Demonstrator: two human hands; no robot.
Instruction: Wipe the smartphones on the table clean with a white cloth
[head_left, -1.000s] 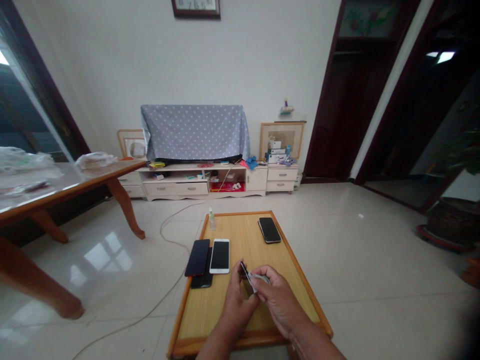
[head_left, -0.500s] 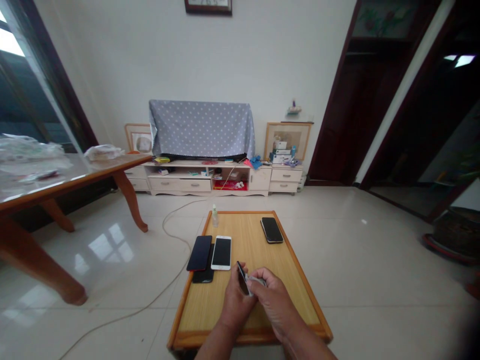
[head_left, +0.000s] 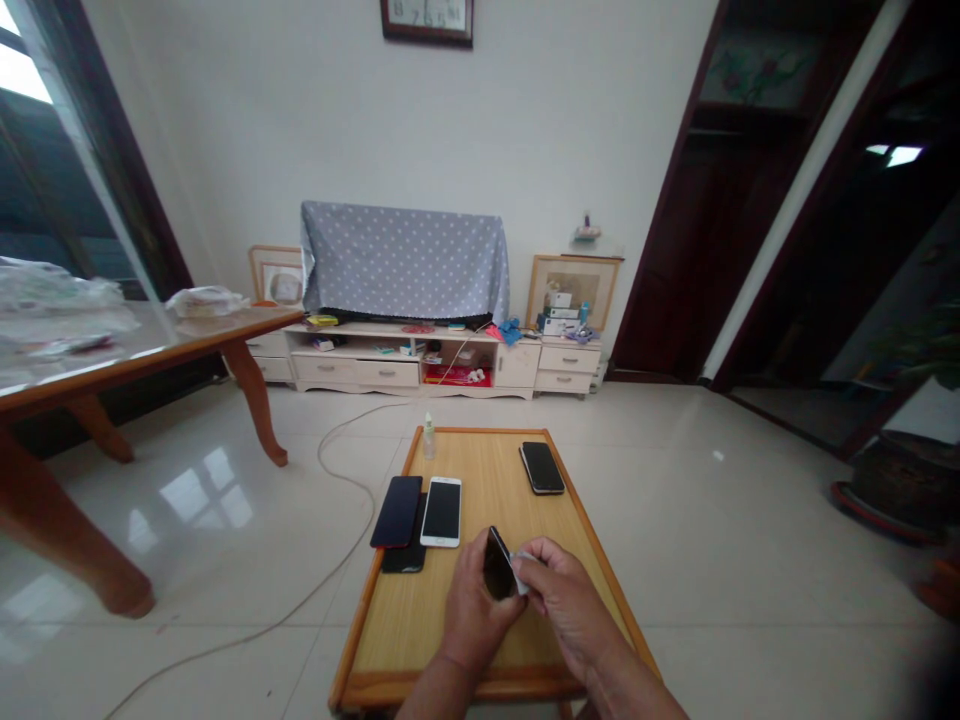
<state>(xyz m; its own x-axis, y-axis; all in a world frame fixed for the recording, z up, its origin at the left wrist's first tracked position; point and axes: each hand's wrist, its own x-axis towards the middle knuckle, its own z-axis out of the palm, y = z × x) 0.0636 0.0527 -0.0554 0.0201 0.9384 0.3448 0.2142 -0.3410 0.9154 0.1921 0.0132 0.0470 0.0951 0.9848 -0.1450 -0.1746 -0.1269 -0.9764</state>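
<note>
My left hand (head_left: 474, 605) is closed around a dark smartphone (head_left: 497, 568), held tilted on its side above the near half of the small wooden table (head_left: 420, 640). Between the thumb and fingers of my right hand (head_left: 553, 590) is a small pale wipe or cloth (head_left: 522, 572), pressed against the phone's right edge. Left of my hands lie a white phone (head_left: 442, 512), a dark blue phone (head_left: 397, 511) with a red edge, and a black phone (head_left: 405, 558) partly under the blue one. Another dark phone (head_left: 542, 468) lies near the far right edge, seemingly on top of something pale.
A small clear spray bottle (head_left: 429, 440) stands at the table's far left corner. A larger wooden table (head_left: 225, 335) with plastic bags is on the left. A cable (head_left: 330, 560) runs over the tiled floor. A low white cabinet (head_left: 352, 372) lines the wall.
The phone in my left hand has turned so that more of its dark face shows. My right hand with the wipe has shifted slightly right. The view has tilted up a little.
</note>
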